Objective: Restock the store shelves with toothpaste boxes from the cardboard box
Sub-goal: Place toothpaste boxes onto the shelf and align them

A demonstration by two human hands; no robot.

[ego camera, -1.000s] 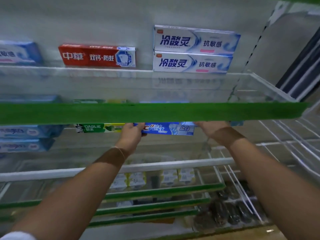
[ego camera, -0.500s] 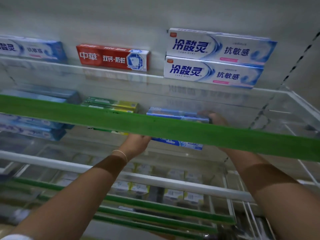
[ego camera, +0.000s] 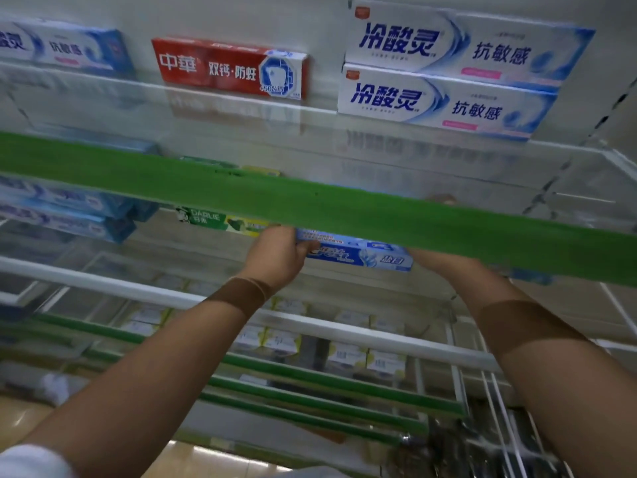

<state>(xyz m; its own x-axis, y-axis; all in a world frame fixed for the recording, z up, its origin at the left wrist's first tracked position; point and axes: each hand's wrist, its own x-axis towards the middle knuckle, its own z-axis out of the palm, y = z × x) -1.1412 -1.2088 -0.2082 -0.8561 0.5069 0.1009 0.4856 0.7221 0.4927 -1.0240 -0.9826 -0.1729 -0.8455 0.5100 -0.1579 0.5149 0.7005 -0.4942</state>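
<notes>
Right hand (ego camera: pixel 437 260) fingers and blue box (ego camera: pixel 358 255) top — behind green shelf strip (ego camera: pixel 344 208).

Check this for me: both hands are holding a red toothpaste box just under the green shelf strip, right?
Not quite. In the head view the box held by the left hand and right hand under the green strip is blue, not red.

The shelves (ego camera: pixel 241 108) are clear, glassy panels, smooth enough to mirror the cartons above them. A matt green strip (ego camera: pixel 344 208) edges the front of the upper one. The red carton (ego camera: pixel 227 69) and the two white-and-blue cartons (ego camera: pixel 448 67) look like glossy printed card, as does the pale blue toothpaste box (ego camera: pixel 365 258). The rail (ego camera: pixel 138 291) below looks like smooth white-coated metal.
</notes>
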